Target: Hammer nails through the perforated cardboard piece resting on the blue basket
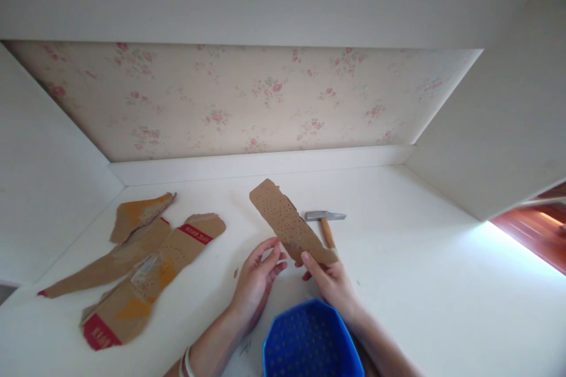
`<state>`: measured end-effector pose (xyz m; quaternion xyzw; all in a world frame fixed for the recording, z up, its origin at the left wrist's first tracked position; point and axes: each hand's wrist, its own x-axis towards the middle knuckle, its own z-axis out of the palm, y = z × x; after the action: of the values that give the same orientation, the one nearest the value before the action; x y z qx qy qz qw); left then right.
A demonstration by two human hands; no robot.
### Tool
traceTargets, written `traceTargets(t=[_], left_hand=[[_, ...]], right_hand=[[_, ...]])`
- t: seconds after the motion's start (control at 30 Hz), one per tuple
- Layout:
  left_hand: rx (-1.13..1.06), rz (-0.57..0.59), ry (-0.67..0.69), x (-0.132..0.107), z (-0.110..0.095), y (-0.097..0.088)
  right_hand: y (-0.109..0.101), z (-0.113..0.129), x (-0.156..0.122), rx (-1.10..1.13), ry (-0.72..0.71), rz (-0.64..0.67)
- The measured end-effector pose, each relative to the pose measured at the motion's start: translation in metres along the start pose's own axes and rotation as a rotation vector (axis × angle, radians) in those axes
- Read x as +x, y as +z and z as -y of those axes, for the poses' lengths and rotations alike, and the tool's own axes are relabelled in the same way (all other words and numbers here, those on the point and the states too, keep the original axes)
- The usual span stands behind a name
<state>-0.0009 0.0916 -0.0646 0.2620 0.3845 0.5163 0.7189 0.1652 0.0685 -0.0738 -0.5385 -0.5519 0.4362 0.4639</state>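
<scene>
A torn strip of brown cardboard point(283, 215), dotted with many small holes, slants upward from my right hand point(333, 280). That hand is closed on its lower end, with the thumb on top. My left hand point(260, 277) is beside the strip's left edge. Its thumb and index finger are pinched together, and whatever may be between them is too small to make out. Behind the strip lies a hammer point(326, 215) with a grey metal head and a wooden handle, partly hidden by the cardboard and my right hand. A blue plastic basket point(270, 336) with a perforated bottom is between my forearms.
Torn cardboard pieces point(190, 247) with red print and orange tape lie on the white surface point(424, 283) at the left. Small scraps lie near my left hand. White side panels, a low back ledge point(265, 164) and a floral-papered wall point(230, 94) enclose the surface.
</scene>
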Motion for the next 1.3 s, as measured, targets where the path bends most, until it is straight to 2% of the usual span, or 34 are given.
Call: traceTargets(t=[0.1,0.27,0.33,0.4,0.53,0.6,0.7,0.87,1.03,1.3], left_hand=[[-0.008,0.024,-0.009,0.000,0.001,-0.002],[-0.021,0.230,-0.030,-0.005,-0.002,0.002],[-0.055,0.226,-0.057,-0.005,-0.001,0.004],[-0.092,0.159,-0.090,-0.004,0.000,0.005],[-0.125,-0.044,-0.126,-0.001,0.000,0.005],[-0.124,-0.070,-0.152,-0.001,-0.001,0.005],[-0.107,-0.010,-0.196,-0.002,-0.005,0.005],[-0.074,0.093,-0.238,-0.004,-0.007,0.006],[-0.009,0.093,-0.266,-0.004,-0.008,0.005],[0.001,0.111,-0.317,-0.002,-0.011,0.002]], right_hand=[[-0.002,0.001,0.002,-0.118,-0.112,-0.035],[-0.005,0.004,0.004,-0.316,-0.284,0.078],[-0.006,0.003,0.004,-0.430,-0.370,0.132],[-0.005,0.004,0.003,-0.470,-0.426,0.154],[-0.004,0.009,0.003,-0.315,-0.376,0.051],[-0.003,0.011,0.002,-0.277,-0.327,-0.033],[-0.003,0.011,0.001,-0.245,-0.260,-0.100],[-0.003,0.009,0.000,-0.208,-0.219,-0.129],[-0.005,0.014,0.003,-0.198,-0.272,-0.086],[-0.008,0.013,0.004,-0.183,-0.260,-0.055]])
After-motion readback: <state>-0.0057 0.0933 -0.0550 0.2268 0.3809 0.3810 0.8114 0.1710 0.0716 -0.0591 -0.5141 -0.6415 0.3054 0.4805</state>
